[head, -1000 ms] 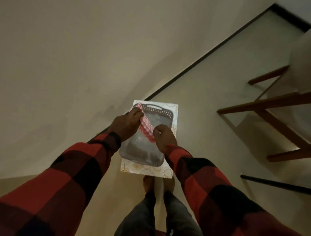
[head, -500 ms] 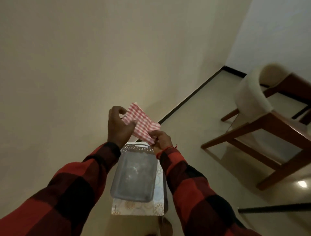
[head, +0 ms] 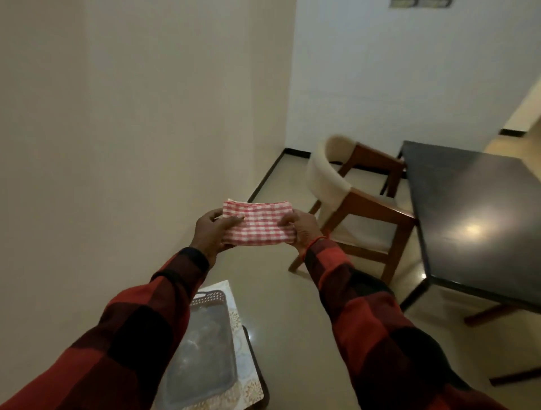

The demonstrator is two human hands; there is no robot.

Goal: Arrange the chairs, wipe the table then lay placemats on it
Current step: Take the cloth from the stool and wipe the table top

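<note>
Placemats (head: 245, 345) lie under a grey tray (head: 202, 348) on the floor; higher, left hand (head: 209, 234) and right hand (head: 301, 231) pinch the checked cloth (head: 257, 226). Farther, the chair (head: 351, 202) stands beside the counter (head: 474, 216), not yet wiped or laid.

Readable text: none in view.
Wall plates (head: 421, 3): cut off at the top edge, too blurred to show any lettering.
</note>
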